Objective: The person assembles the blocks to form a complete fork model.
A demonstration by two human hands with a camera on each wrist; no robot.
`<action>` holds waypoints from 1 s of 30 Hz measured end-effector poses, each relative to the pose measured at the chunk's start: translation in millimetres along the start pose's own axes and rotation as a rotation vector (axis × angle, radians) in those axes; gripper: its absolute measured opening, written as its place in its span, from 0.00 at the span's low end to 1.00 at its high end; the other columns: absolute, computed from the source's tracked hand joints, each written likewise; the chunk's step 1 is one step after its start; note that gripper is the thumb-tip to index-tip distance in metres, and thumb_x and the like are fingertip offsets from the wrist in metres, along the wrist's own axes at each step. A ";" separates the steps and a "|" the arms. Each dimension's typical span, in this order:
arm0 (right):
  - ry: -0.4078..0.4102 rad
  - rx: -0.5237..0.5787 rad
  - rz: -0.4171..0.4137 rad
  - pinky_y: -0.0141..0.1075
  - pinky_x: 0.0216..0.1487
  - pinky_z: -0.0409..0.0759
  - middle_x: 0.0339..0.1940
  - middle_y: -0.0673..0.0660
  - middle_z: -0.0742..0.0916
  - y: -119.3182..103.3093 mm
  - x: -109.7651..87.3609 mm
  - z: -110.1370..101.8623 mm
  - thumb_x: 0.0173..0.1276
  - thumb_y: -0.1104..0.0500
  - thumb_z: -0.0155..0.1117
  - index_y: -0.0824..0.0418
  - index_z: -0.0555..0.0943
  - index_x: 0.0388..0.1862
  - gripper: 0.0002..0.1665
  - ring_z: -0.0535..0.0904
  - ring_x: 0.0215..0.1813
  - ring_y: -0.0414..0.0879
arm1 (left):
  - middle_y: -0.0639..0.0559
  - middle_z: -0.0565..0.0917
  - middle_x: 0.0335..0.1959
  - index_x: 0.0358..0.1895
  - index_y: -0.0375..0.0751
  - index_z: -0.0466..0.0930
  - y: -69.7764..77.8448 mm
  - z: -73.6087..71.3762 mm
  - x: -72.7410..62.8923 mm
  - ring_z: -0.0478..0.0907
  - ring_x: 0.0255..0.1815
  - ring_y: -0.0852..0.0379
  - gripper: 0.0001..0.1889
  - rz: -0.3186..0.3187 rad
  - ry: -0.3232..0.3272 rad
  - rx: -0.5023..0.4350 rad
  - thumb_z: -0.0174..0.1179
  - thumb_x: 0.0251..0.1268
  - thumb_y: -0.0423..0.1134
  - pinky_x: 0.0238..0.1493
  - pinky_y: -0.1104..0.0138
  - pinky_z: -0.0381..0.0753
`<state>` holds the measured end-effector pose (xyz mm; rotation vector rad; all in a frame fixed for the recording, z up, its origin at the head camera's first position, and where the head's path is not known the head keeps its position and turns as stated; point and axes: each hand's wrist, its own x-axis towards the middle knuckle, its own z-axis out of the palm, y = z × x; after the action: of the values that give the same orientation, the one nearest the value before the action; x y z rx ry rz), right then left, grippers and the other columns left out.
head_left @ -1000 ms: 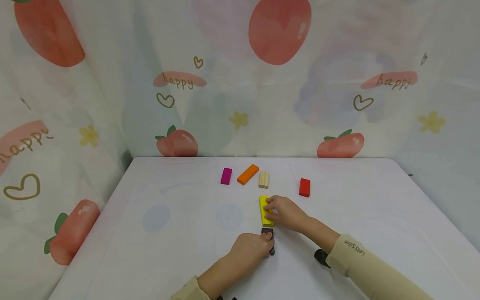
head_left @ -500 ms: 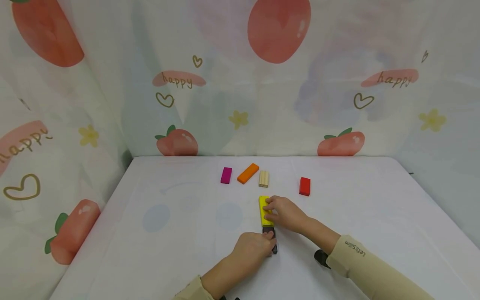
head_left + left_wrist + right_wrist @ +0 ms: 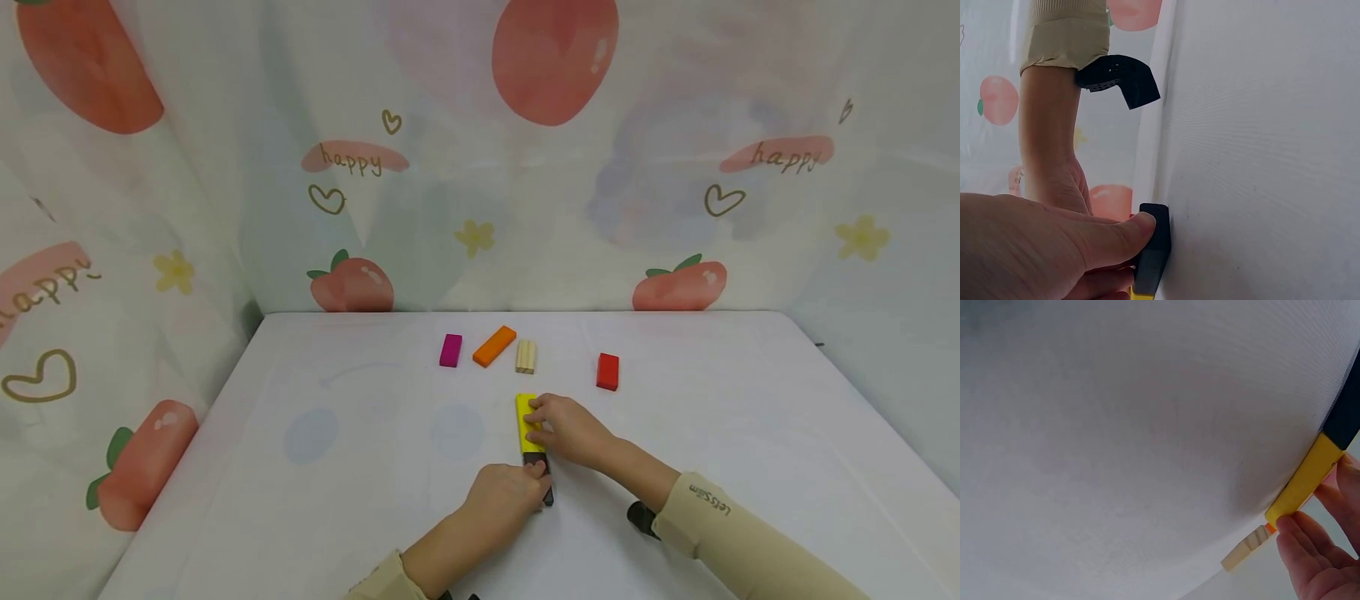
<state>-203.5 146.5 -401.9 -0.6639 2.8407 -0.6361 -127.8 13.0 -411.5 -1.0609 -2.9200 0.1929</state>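
Two long blocks lie end to end on the table, a yellow block [image 3: 525,429] farther off and a black block [image 3: 548,498] nearer. My left hand [image 3: 501,500] pinches the black block between thumb and fingers, covering much of its middle; in the left wrist view the thumb presses on the black block [image 3: 1159,240]. From the right side, my right hand [image 3: 576,429] holds the yellow block with its fingertips along the edge. In the right wrist view the yellow block [image 3: 1307,478] meets the black one end-on, their ends touching.
Toward the back of the white table [image 3: 360,517] lie a magenta block [image 3: 451,350], an orange block [image 3: 495,346] and a plain wooden block [image 3: 526,357]. A red block [image 3: 607,372] lies apart, to their right. Printed curtains [image 3: 555,225] stand behind and on the left.
The black block, in my left hand, has moved slightly forward; the gap between it and the yellow block has closed. The right hand has stayed on the yellow block.
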 end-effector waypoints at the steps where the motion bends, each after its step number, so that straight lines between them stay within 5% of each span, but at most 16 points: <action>1: 0.002 -0.001 0.000 0.45 0.56 0.72 0.50 0.61 0.81 -0.2 -0.1 0.2 0.55 0.62 0.69 0.67 0.83 0.44 0.17 0.75 0.54 0.54 | 0.63 0.78 0.52 0.53 0.58 0.80 0.1 -0.1 -0.3 0.77 0.44 0.70 0.17 -0.002 0.000 0.001 0.58 0.59 0.50 0.26 0.74 0.77; 10: -0.001 -0.015 -0.005 0.45 0.55 0.72 0.50 0.61 0.81 -0.9 -0.1 0.1 0.55 0.62 0.69 0.67 0.83 0.44 0.17 0.75 0.54 0.54 | 0.63 0.78 0.52 0.53 0.59 0.80 0.8 -2.5 -1.2 0.78 0.42 0.68 0.18 -0.022 -0.039 0.020 0.62 0.58 0.45 0.22 0.73 0.76; 30: 0.007 -0.018 -0.009 0.44 0.55 0.72 0.50 0.61 0.81 -0.9 -1.6 1.5 0.56 0.62 0.69 0.67 0.83 0.44 0.17 0.75 0.54 0.53 | 0.62 0.78 0.52 0.53 0.58 0.80 -1.9 -3.2 -1.2 0.78 0.41 0.69 0.17 -0.006 -0.038 -0.017 0.59 0.59 0.50 0.24 0.74 0.77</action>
<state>-201.4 146.0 -402.7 -0.6789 2.8543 -0.6159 -127.9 11.1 -408.1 -1.0627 -2.9631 0.1901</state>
